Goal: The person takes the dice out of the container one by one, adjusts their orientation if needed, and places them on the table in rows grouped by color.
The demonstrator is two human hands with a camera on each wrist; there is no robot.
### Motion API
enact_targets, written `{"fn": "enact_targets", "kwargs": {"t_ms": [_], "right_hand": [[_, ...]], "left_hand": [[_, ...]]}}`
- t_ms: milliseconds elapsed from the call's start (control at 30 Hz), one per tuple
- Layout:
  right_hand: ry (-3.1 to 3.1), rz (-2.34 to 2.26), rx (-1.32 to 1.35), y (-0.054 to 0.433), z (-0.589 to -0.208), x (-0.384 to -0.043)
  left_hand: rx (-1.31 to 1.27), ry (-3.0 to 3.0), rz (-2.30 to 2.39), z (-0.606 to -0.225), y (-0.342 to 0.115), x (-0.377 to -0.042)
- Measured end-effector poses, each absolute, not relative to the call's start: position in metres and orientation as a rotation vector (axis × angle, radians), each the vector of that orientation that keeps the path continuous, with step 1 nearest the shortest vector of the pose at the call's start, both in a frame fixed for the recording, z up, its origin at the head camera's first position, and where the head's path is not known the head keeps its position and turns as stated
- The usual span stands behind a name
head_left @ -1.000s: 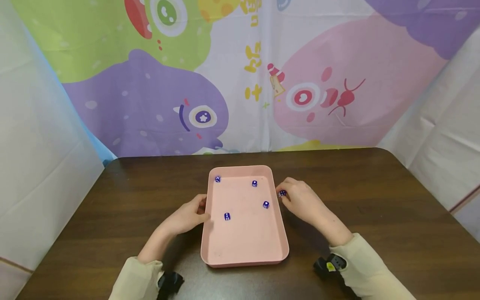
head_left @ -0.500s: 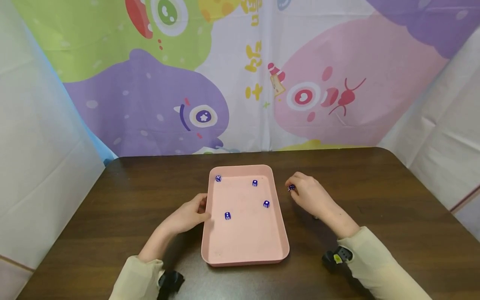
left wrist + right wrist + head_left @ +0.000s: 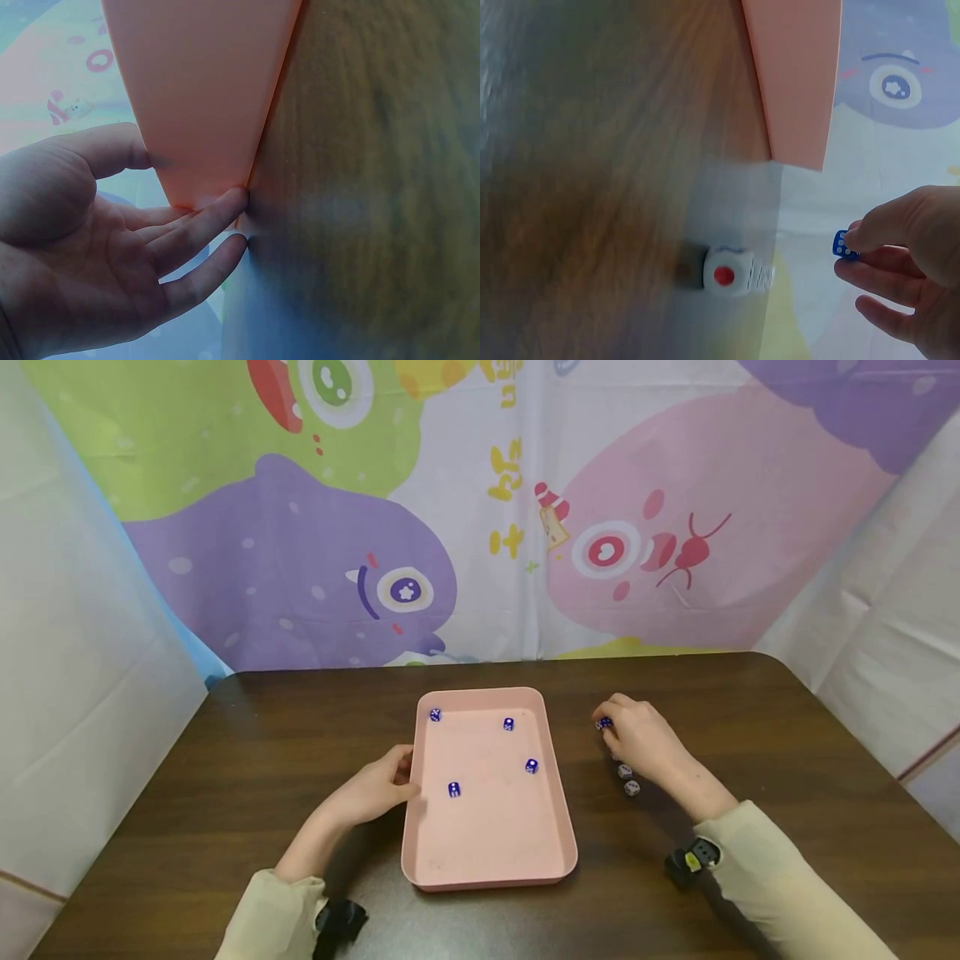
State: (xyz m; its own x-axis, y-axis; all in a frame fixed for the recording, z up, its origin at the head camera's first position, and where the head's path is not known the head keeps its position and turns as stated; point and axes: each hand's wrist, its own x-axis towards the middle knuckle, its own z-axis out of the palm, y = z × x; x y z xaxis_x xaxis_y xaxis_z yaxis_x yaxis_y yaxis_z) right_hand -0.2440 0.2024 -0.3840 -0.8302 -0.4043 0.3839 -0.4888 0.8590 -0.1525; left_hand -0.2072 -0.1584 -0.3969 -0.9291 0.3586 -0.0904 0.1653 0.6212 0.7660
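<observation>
A shallow pink tray (image 3: 487, 852) holds several blue dice with white pips, among them one blue die (image 3: 453, 790) near its left side and another blue die (image 3: 532, 766) by the right wall. My left hand (image 3: 378, 789) rests against the tray's left wall, thumb at the rim and fingers extended along the outside in the left wrist view. To the right of the tray, my right hand (image 3: 641, 739) pinches a blue die (image 3: 844, 244) between thumb and fingers, above the table. Below that hand sit white dice, including a white die (image 3: 632, 788) and a white die (image 3: 727, 271) showing a red pip.
The dark wooden table (image 3: 300, 718) has rounded far corners. Behind it hangs a cartoon-printed cloth (image 3: 495, 593), with pale cloth (image 3: 892, 568) at the sides. The white dice stand in a line, partly hidden by the right hand.
My right hand has moved away from the tray's right wall, to the right and farther back, carrying the blue die. White dice have come into view beneath it. The left hand stays put.
</observation>
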Motion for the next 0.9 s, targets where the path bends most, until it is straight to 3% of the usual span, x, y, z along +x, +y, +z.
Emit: {"fn": "enact_targets", "kwargs": {"t_ms": [900], "right_hand": [[-2.742, 0.309, 0.620, 0.239, -0.401, -0.271]], "left_hand": [[0.405, 2.616, 1.201, -0.400, -0.158, -0.210]]}}
